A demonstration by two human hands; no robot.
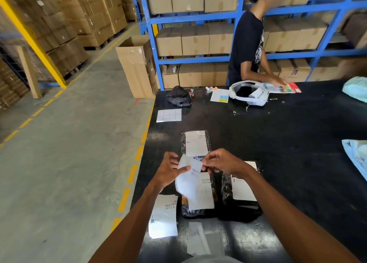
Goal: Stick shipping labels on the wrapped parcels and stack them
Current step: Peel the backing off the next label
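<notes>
Now peeling a label above three parcels on the desk.

From the head camera, I hold a shipping label (188, 180) up in both hands: my left hand (168, 169) pinches its left side, my right hand (220, 161) pinches the top corner, fingers narrow on the paper. It looks thin, limp and light, probably sticky once bared, so I judge the edges are the place to hold it. Three black wrapped parcels lie on the desk (297, 143): far one (195, 143), near one (200, 199), right one (241, 191), each already labelled. Barcodes show; the print is too small to read. Spare labels (163, 217) lie left.
</notes>
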